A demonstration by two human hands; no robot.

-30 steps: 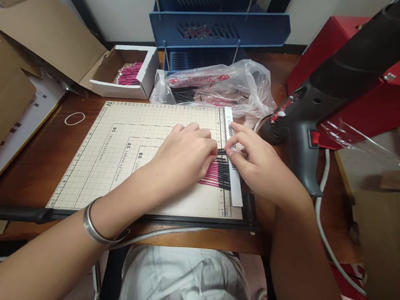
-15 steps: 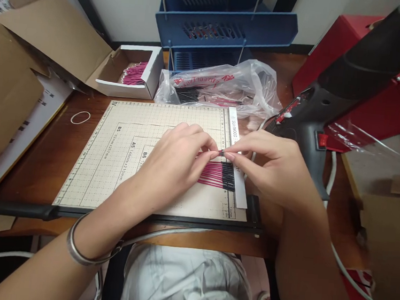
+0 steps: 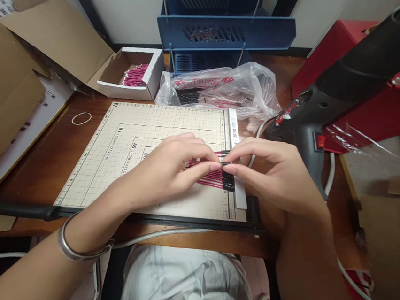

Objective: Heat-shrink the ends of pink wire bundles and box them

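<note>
A row of pink wires with black sleeves on their right ends lies side by side on the cream gridded board of a paper cutter. Just above this row, my left hand pinches a pink wire near its end between thumb and forefinger. My right hand meets it fingertip to fingertip, closed on the short black sleeve at that end. The fingers hide most of the sleeve. Farther up the board, a few sleeved wires show between the hands.
A black heat gun stands at the right before a red case. Behind the board are a clear plastic bag, a white box of pink wires and a blue rack. A rubber band lies left; the cutter's black handle juts out.
Both hands have shifted slightly toward me, still pinching together over the row. Sleeved wires farther up the board, hidden before behind the fingers, now show.
</note>
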